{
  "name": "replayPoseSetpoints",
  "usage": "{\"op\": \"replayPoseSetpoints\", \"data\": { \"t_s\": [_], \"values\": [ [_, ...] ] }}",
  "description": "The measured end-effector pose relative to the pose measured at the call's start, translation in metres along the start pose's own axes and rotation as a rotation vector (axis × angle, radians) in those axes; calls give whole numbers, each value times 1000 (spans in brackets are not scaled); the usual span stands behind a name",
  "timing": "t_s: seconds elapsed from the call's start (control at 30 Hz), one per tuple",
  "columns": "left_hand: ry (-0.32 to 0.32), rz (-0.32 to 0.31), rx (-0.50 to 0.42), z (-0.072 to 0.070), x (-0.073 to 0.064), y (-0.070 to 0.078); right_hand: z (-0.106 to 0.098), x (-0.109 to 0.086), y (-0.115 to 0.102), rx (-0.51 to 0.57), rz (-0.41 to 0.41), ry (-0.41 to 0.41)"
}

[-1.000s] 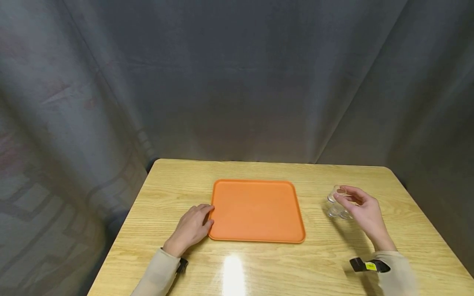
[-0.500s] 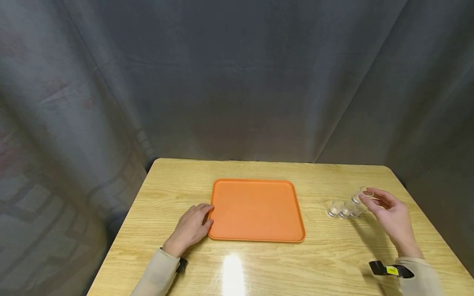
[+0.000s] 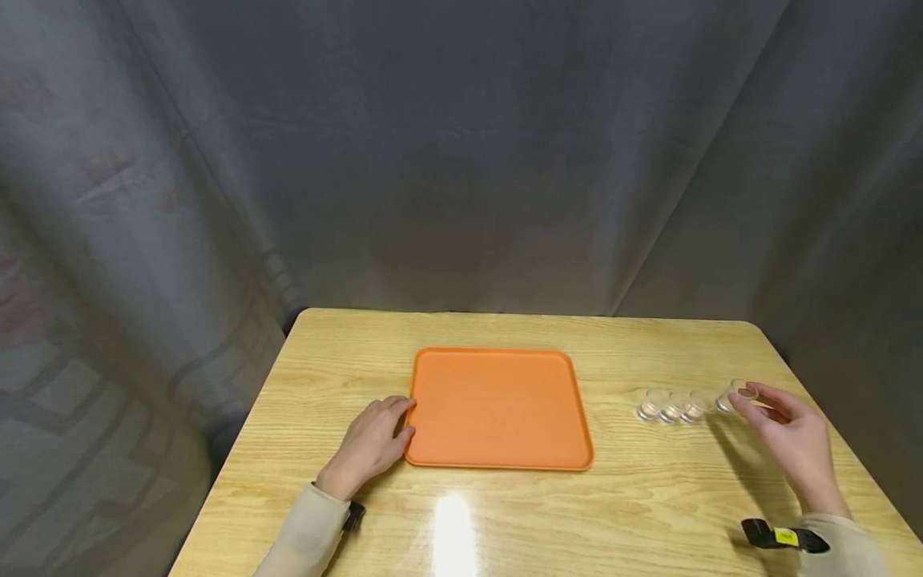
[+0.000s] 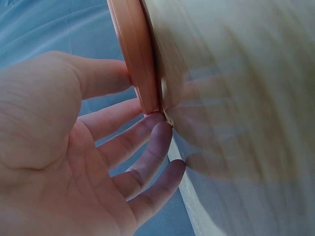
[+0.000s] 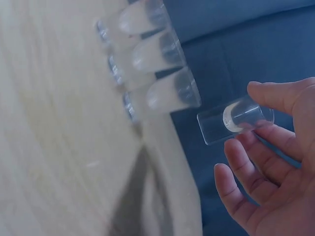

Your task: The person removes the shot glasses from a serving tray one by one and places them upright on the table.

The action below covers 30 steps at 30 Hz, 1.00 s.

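Note:
My right hand [image 3: 799, 441] pinches a small clear shot glass [image 5: 216, 125] between thumb and fingers near its rim. In the right wrist view it is held clear of the table, its base towards the tabletop. Three similar shot glasses [image 5: 162, 93] stand upright in a close row, just left of the held one in the head view. My left hand [image 3: 370, 445] rests at the left edge of an orange tray [image 3: 497, 409]. In the left wrist view the thumb and fingertips [image 4: 160, 132] touch the tray's outer rim, fingers loosely bent.
The wooden table [image 3: 577, 521] has rounded back corners, and a dark grey curtain [image 3: 461, 160] hangs behind and along its sides. Bare tabletop lies between the tray and the row of glasses.
My right hand has moved right with the shot glass, first passing above the row and now lower, beyond its right end. The left hand and the tray have stayed put.

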<state>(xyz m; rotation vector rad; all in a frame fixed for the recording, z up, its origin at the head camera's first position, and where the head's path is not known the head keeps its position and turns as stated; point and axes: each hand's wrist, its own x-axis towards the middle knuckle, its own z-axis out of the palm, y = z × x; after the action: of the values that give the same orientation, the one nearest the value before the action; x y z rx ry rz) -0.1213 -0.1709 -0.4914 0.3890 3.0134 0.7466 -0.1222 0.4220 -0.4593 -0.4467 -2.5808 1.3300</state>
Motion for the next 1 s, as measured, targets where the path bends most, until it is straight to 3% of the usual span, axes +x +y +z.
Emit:
{"op": "replayPoseSetpoints", "data": {
  "t_s": [0.53, 1.0],
  "values": [
    [21, 2, 5, 1, 0, 0, 14, 7, 30, -121, -24, -50],
    [13, -4, 4, 1, 1, 0, 21, 7, 26, -76, -47, -96]
  ]
}}
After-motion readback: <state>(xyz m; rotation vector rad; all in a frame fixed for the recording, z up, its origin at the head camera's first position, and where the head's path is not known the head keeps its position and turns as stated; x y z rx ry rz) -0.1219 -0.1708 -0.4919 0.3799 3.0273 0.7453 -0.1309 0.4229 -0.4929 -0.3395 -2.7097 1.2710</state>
